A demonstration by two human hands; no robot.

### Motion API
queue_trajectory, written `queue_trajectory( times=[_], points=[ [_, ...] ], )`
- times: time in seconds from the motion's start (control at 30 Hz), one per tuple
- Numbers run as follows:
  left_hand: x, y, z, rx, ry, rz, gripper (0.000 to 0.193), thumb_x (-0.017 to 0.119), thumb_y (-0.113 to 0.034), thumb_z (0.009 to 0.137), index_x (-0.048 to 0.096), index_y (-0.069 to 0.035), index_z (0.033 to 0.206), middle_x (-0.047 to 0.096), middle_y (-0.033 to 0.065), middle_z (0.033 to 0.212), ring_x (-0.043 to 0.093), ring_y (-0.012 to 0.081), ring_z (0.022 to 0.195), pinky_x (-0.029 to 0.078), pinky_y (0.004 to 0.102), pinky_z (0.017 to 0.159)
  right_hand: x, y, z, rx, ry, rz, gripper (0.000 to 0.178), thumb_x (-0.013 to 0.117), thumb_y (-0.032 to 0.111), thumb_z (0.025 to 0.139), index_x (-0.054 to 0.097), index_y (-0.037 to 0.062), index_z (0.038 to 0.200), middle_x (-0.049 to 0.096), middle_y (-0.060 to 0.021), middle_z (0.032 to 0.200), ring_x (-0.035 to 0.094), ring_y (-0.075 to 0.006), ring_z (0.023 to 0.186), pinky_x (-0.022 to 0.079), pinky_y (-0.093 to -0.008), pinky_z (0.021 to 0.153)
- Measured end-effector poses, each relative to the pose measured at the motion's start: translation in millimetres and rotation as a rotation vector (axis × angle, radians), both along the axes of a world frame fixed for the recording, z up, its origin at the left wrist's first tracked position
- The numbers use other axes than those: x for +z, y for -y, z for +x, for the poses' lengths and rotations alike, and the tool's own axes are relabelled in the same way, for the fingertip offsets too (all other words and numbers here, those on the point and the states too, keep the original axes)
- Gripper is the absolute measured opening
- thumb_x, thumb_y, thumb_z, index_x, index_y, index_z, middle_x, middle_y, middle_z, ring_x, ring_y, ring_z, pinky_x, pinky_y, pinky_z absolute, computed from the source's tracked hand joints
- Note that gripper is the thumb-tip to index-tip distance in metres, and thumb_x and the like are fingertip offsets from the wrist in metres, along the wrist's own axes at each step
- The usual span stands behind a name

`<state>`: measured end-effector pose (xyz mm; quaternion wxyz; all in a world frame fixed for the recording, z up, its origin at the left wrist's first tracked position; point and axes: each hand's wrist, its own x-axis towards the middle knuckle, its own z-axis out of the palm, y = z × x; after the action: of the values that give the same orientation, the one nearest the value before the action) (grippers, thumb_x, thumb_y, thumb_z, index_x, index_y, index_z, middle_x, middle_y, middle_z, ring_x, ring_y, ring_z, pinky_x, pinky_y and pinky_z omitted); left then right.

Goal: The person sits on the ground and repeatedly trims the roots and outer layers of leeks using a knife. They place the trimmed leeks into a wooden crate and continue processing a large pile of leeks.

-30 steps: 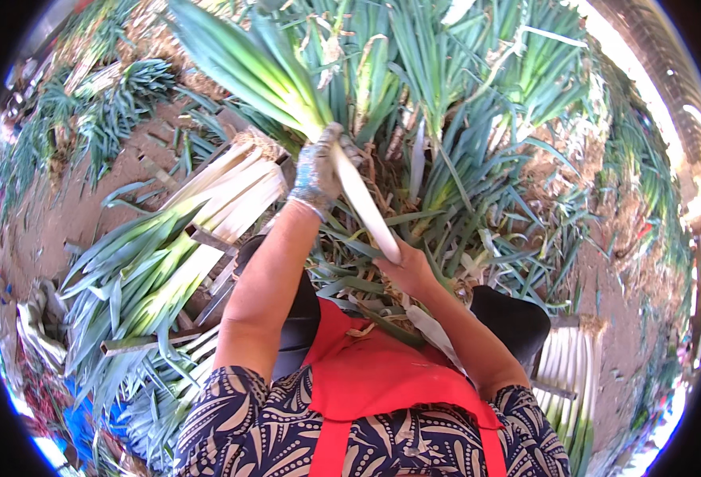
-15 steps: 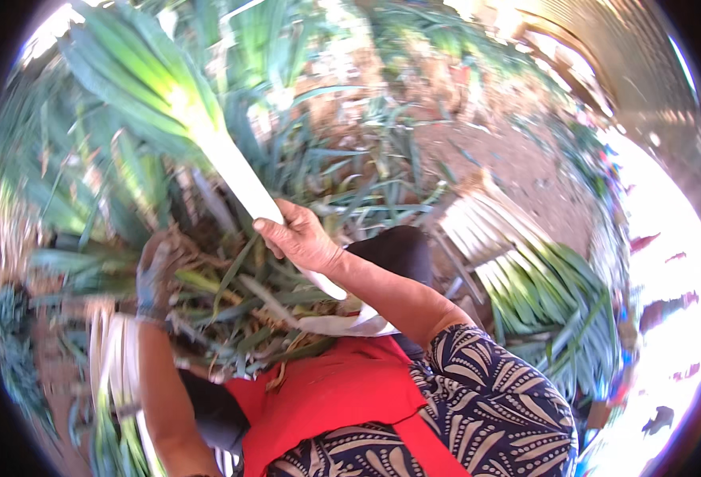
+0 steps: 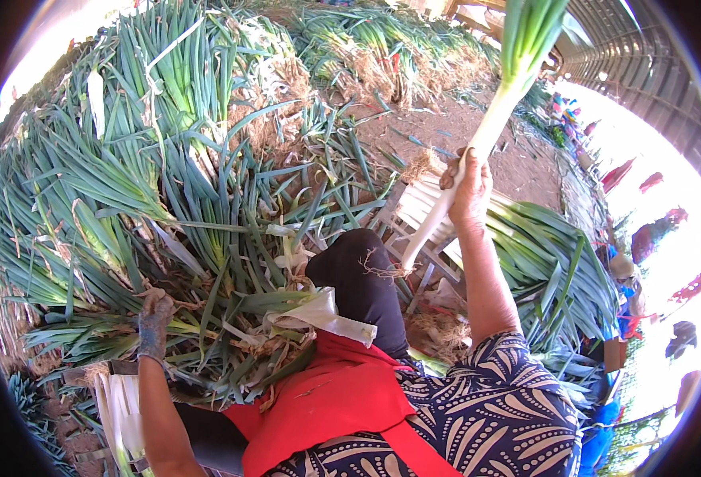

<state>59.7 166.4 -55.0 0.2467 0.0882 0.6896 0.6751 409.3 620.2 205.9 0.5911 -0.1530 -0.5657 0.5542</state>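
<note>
My right hand (image 3: 471, 195) is closed around the white shaft of a leek (image 3: 492, 131), raised in front of me on the right. Its green leaves point up to the far edge, and its stringy roots hang near my knee. On the left, my left hand (image 3: 155, 324) wears a grey-blue glove. Its fingers look curled at the edge of the leek pile (image 3: 120, 215); what they hold, if anything, is hidden. Peeled leaf scraps (image 3: 287, 318) lie on my lap, with a pale strip (image 3: 326, 318) over the red apron (image 3: 326, 381).
A stack of cleaned leeks (image 3: 517, 254) lies on a low rack (image 3: 394, 208) at right. More white-shafted leeks (image 3: 120, 405) are bundled at lower left. Rooted leeks (image 3: 390, 52) lie along the back, beyond bare soil (image 3: 525, 163). A curved ribbed wall (image 3: 636, 79) stands far right.
My right hand has swung the leek from the left over to the right, above the stacked leeks. The left hand has stayed near the pile. The view is sharper now.
</note>
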Motion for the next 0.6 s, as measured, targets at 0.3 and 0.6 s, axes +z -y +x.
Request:
queue_trajectory(
  times=[0.3, 0.6],
  points=[
    [127.3, -54.9, 94.8, -0.317, -0.141, 0.474, 0.049, 0.066, -0.007, 0.088, 0.048, -0.003, 0.134, 0.054, 0.0102, 0.128, 0.054, 0.0218, 0.116, 0.043, 0.0376, 0.103, -20.9, 83.1, -30.7, 0.114, 0.251, -0.082, 0.034, 0.057, 0.031, 0.092, 0.056, 0.0031, 0.111, 0.058, -0.0051, 0.079, 0.055, -0.0107, 0.065, 0.044, -0.0239, 0.049],
    [231.0, 49.2, 130.8, 0.118, -0.222, 1.004, 0.036, 0.065, -0.028, 0.087, 0.057, -0.005, 0.114, 0.067, 0.0138, 0.102, 0.065, 0.0276, 0.097, 0.050, 0.0439, 0.089, -49.3, 287.4, -188.4, 1.042, 0.516, 1.090, 0.037, 0.077, 0.018, 0.076, 0.063, 0.0021, 0.106, 0.068, -0.0129, 0.085, 0.068, -0.0248, 0.071, 0.054, -0.0330, 0.062]
  ],
)
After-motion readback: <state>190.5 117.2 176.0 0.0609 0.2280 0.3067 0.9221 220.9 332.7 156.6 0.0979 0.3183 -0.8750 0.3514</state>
